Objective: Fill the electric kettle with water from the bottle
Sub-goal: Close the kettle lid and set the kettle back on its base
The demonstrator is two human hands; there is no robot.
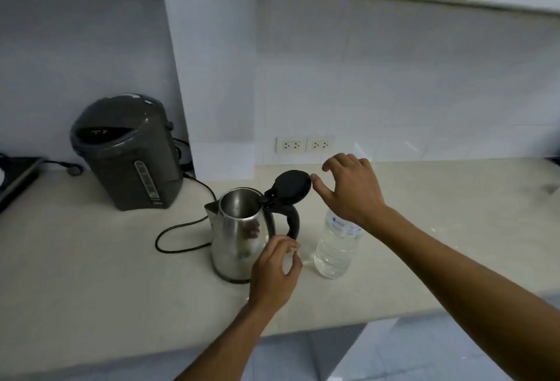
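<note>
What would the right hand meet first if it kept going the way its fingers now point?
Probably the open black lid of the kettle: the right hand points left, its thumb tip beside the lid's edge, though depth is unclear.

One head-worn view looks forward and down, close over the desk [91, 259], facing the far tiled wall [394, 77].

Kitchen, home-style. Pale stone counter [91, 259] against white tiled wall [394, 77]. Dark thermo pot [127, 153] at 10 o'clock, steel electric kettle [239, 235] centre, twin wall sockets [305, 144] at 12, stove edge [15, 180] at 9.
</note>
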